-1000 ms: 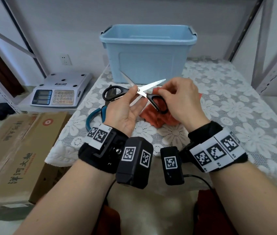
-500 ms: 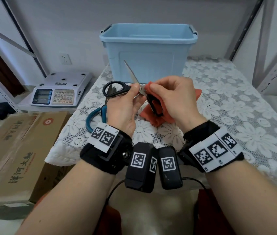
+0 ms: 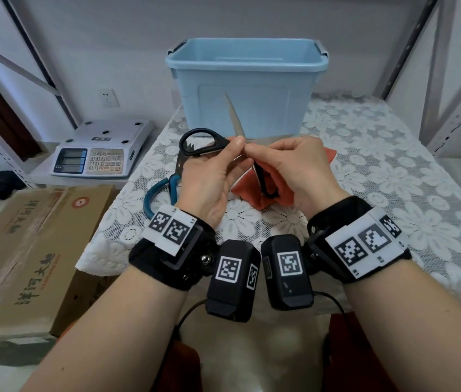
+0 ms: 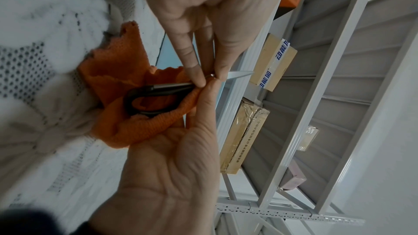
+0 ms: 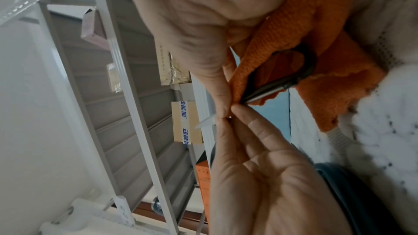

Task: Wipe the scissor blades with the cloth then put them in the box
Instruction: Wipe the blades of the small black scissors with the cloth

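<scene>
Blades swing wider than a second ago: left hand [image 3: 209,179] pinches the black-handled scissors [image 3: 203,142] at the pivot, right hand [image 3: 294,171] clutches the cloth [image 3: 254,190] around one blade (wiping underway), box [image 3: 247,89] waiting just behind.

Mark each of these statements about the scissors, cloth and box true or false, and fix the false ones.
1. The black-handled scissors are held open above the table. True.
2. The orange cloth is in the right hand. True.
3. The blue box has its lid on. False: it stands open at the top.
4. The left hand is empty. False: it pinches the scissors near the pivot.
5. A second pair of scissors, with teal handles, lies on the table by the left hand. True.
6. The scale stands on the lace tablecloth. False: it stands on a lower shelf to the left.
</scene>
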